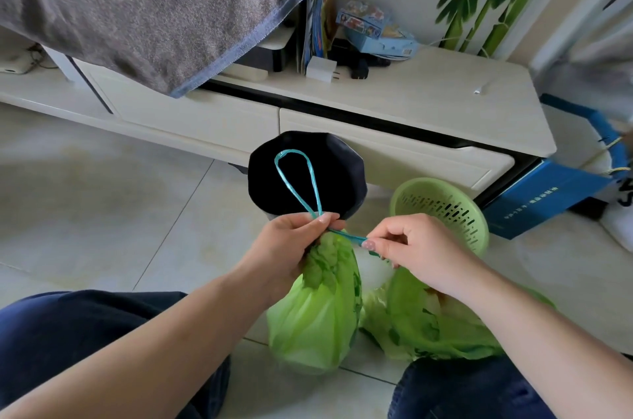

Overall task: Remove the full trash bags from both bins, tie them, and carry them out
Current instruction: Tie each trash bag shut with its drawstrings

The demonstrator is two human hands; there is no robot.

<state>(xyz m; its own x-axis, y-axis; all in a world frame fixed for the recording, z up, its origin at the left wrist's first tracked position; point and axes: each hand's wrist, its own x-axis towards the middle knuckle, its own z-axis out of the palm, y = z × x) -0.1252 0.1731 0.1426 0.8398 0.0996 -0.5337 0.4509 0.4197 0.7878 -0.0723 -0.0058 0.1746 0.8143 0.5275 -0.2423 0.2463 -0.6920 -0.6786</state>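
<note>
A full green trash bag (313, 316) stands on the tiled floor between my knees. My left hand (291, 247) pinches its gathered neck and the base of a teal drawstring loop (297, 179) that rises above it. My right hand (414, 247) pinches the other end of the teal drawstring (349, 237), stretched taut to the right. A second green trash bag (431, 319) lies on the floor under my right forearm. Behind the hands stands a dark round bin (342, 175), and to its right a light green perforated bin (445, 206), tilted.
A low cream cabinet (394, 100) runs across behind the bins, carrying a white plug, books and a blue box. A grey towel (154, 0) hangs at top left. A blue carton (544, 196) lies at right. My dark-trousered legs fill the bottom edge.
</note>
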